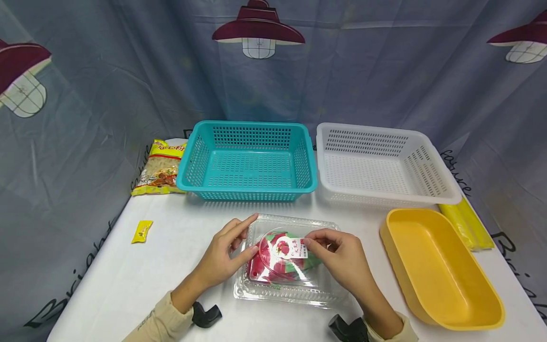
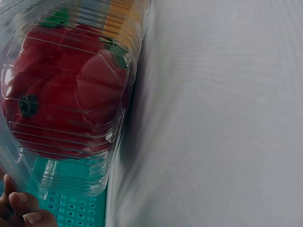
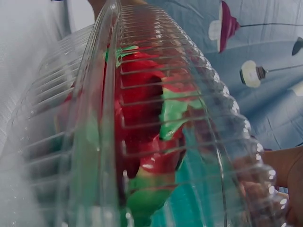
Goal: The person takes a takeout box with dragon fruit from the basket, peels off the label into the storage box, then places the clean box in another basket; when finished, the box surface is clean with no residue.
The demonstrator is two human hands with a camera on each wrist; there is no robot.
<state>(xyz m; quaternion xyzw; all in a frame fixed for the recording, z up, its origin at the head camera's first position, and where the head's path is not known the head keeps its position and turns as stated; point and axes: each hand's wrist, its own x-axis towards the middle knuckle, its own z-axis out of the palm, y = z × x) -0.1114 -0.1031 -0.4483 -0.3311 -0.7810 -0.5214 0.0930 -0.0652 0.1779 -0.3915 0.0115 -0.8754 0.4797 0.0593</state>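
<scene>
A clear plastic clamshell box lies closed on the white table with red and green dragon fruit inside. A white label with a red fruit picture is on its lid. My left hand rests at the box's left side, thumb and forefinger spread along the lid. With thumb and forefinger, my right hand pinches the right end of the label. The left wrist view shows the fruit through the ribbed wall, with fingertips at the lower left. Through the box in the right wrist view, the fruit shows too.
Behind the box stand a teal basket and a white basket. A yellow bin is at right, beside yellow packets. At left are a noodle bag and a small yellow sachet.
</scene>
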